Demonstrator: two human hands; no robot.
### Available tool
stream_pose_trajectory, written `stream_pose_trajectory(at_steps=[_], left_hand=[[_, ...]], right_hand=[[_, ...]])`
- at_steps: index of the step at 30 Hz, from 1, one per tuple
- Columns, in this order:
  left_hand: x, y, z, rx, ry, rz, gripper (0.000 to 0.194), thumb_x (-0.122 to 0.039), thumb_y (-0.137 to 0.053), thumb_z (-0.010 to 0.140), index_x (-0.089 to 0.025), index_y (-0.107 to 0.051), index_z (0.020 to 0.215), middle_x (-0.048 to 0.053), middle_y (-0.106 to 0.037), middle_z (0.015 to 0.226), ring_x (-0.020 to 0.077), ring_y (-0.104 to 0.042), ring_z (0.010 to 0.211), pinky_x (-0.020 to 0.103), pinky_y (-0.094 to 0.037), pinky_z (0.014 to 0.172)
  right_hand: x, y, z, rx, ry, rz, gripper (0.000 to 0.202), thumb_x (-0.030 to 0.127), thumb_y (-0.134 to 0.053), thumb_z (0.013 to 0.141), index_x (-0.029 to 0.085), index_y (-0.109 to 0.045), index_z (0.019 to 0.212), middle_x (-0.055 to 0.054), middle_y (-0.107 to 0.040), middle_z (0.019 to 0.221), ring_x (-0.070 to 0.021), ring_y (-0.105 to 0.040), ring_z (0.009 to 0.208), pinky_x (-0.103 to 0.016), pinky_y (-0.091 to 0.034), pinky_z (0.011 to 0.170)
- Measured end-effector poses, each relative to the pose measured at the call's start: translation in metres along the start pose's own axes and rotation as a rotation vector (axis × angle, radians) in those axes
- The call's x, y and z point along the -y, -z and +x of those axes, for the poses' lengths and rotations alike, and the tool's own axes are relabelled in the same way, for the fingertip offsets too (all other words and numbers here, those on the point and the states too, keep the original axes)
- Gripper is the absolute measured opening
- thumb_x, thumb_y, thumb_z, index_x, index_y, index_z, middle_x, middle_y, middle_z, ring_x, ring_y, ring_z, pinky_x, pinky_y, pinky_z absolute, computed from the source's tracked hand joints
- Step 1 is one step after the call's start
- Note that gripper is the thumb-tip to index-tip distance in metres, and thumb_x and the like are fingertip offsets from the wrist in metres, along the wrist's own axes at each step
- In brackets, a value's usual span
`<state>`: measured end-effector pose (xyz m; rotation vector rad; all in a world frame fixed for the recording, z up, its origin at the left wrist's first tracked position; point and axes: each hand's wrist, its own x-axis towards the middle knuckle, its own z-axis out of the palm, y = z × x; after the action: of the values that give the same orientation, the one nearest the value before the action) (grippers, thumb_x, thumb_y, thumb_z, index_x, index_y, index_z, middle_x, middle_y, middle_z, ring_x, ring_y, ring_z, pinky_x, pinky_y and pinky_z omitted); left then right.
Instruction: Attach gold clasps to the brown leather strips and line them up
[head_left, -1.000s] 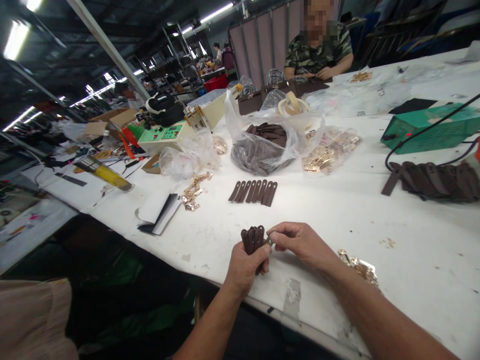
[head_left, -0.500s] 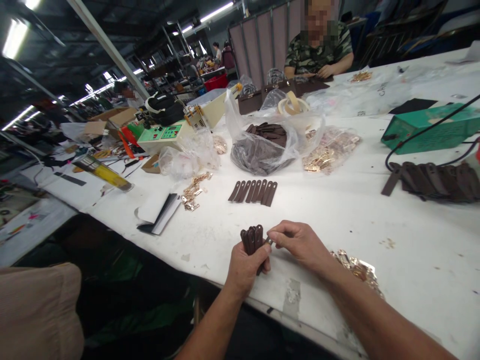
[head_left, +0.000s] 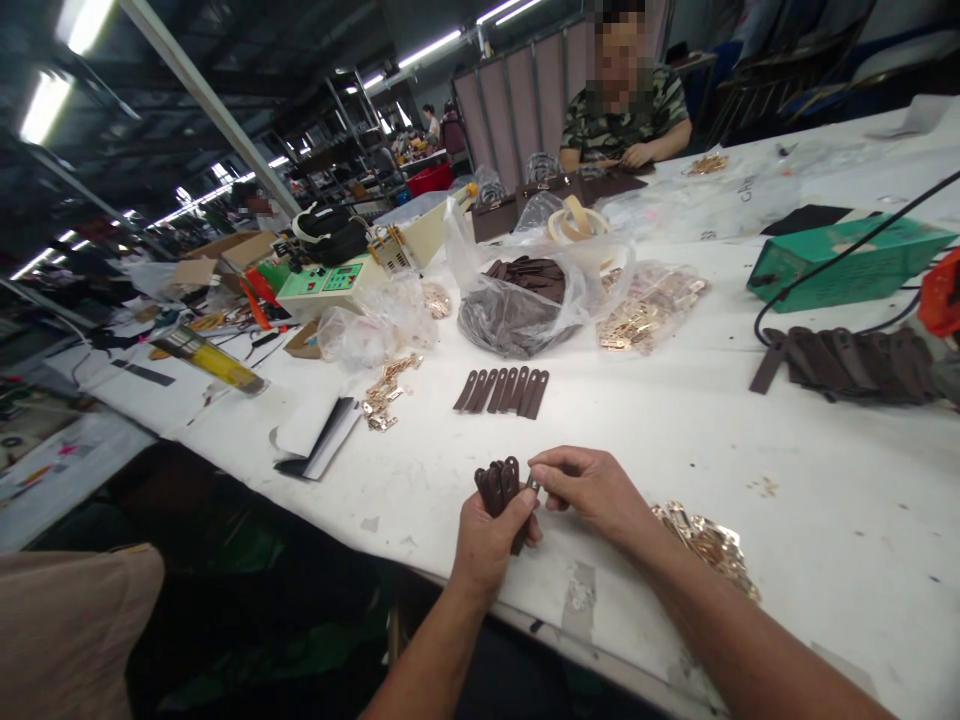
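My left hand is closed around a bunch of dark brown leather tabs, their rounded, holed ends pointing up. Close beside it, my right hand pinches at a small metal piece by the left thumb; whether that piece sits on a tab is too small to tell. Beyond my hands, several more brown tabs lie in a row on the white table. A pile of gold metal plates lies by my right forearm, partly covered by it.
Behind the row stands a plastic bag of brown tabs, beside a bag of gold pieces. More gold plates lie to the left. At right are a green box with a black cable and stacked tabs. A person sits opposite.
The view has shifted slightly. Both hands stay together at the bunch, with the right fingertips still at the small metal piece by the left thumb.
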<state>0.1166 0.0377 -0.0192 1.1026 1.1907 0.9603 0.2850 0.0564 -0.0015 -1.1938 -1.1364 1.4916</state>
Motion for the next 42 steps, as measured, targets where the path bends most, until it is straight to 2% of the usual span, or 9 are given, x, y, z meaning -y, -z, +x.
stream_pose_trajectory(at_steps=[6, 13, 18, 23, 27, 30, 33, 36, 42], left_hand=[[-0.008, 0.010, 0.007, 0.093, 0.137, -0.180, 0.036, -0.043, -0.065, 0.086, -0.009, -0.067, 0.074, 0.008, -0.065, 0.055, 0.0147, -0.057, 0.045, 0.024, -0.044, 0.046], [-0.011, 0.017, 0.013, 0.181, 0.175, -0.219, 0.030, -0.039, -0.069, 0.085, -0.010, -0.066, 0.080, 0.006, -0.066, 0.063, 0.0104, -0.053, 0.043, 0.021, -0.037, 0.042], [-0.011, 0.013, 0.013, 0.117, 0.155, -0.266, 0.027, -0.033, -0.079, 0.076, -0.016, -0.058, 0.078, 0.001, -0.063, 0.062, 0.0095, -0.050, 0.044, 0.020, -0.034, 0.042], [-0.007, 0.004, 0.009, -0.019, 0.061, -0.228, 0.027, -0.031, -0.081, 0.074, -0.016, -0.058, 0.074, -0.002, -0.058, 0.058, 0.0093, -0.049, 0.049, 0.021, -0.037, 0.049], [-0.005, -0.003, 0.006, -0.121, 0.001, -0.181, 0.025, -0.029, -0.083, 0.071, -0.014, -0.063, 0.075, -0.001, -0.062, 0.068, 0.0110, -0.055, 0.063, 0.022, -0.041, 0.062], [-0.004, -0.004, 0.005, -0.123, -0.009, -0.132, 0.025, -0.031, -0.082, 0.072, -0.014, -0.063, 0.074, -0.001, -0.063, 0.069, 0.0116, -0.055, 0.064, 0.023, -0.041, 0.063], [-0.002, -0.005, 0.006, -0.108, 0.017, -0.103, 0.027, -0.033, -0.081, 0.073, -0.014, -0.066, 0.084, 0.001, -0.066, 0.073, 0.0130, -0.058, 0.065, 0.023, -0.042, 0.061], [-0.001, -0.005, 0.007, -0.088, 0.075, -0.106, 0.031, -0.038, -0.079, 0.076, -0.014, -0.067, 0.092, 0.002, -0.067, 0.072, 0.0114, -0.055, 0.057, 0.021, -0.039, 0.052], [-0.006, -0.008, 0.009, -0.076, 0.111, -0.062, 0.030, -0.040, -0.075, 0.077, -0.012, -0.068, 0.084, 0.000, -0.061, 0.059, 0.0089, -0.045, 0.045, 0.020, -0.033, 0.041]], right_hand=[[-0.001, 0.004, 0.001, 0.134, -0.005, 0.108, 0.035, 0.046, -0.072, 0.081, 0.014, -0.072, 0.096, -0.002, -0.069, 0.063, -0.0129, -0.061, 0.057, -0.025, -0.047, 0.057], [-0.004, 0.005, 0.002, 0.214, 0.015, 0.204, 0.036, 0.045, -0.073, 0.082, 0.014, -0.070, 0.102, -0.002, -0.070, 0.070, -0.0128, -0.061, 0.062, -0.027, -0.049, 0.062], [-0.009, 0.010, 0.003, 0.258, 0.033, 0.162, 0.040, 0.043, -0.070, 0.086, 0.015, -0.068, 0.114, -0.003, -0.070, 0.077, -0.0139, -0.061, 0.069, -0.030, -0.051, 0.068], [-0.004, 0.010, 0.002, 0.193, 0.014, 0.135, 0.044, 0.041, -0.072, 0.082, 0.014, -0.068, 0.117, -0.003, -0.070, 0.078, -0.0158, -0.064, 0.073, -0.030, -0.052, 0.069], [0.000, 0.007, 0.001, 0.119, -0.057, 0.129, 0.037, 0.038, -0.073, 0.078, 0.012, -0.072, 0.104, -0.004, -0.071, 0.075, -0.0157, -0.064, 0.070, -0.028, -0.052, 0.066], [0.001, 0.006, 0.001, 0.056, -0.090, 0.099, 0.028, 0.033, -0.070, 0.077, 0.013, -0.075, 0.096, -0.004, -0.071, 0.072, -0.0150, -0.064, 0.067, -0.026, -0.051, 0.063], [0.000, 0.004, 0.002, 0.017, -0.103, 0.054, 0.025, 0.028, -0.067, 0.076, 0.013, -0.076, 0.094, -0.003, -0.070, 0.068, -0.0143, -0.064, 0.064, -0.025, -0.050, 0.061], [0.000, 0.002, 0.001, 0.008, -0.095, -0.013, 0.025, 0.026, -0.065, 0.076, 0.013, -0.077, 0.094, -0.002, -0.069, 0.064, -0.0140, -0.063, 0.061, -0.024, -0.049, 0.060], [-0.001, 0.001, -0.001, -0.037, -0.042, -0.131, 0.023, 0.023, -0.063, 0.076, 0.015, -0.079, 0.090, -0.001, -0.070, 0.063, -0.0148, -0.064, 0.062, -0.023, -0.048, 0.059]])
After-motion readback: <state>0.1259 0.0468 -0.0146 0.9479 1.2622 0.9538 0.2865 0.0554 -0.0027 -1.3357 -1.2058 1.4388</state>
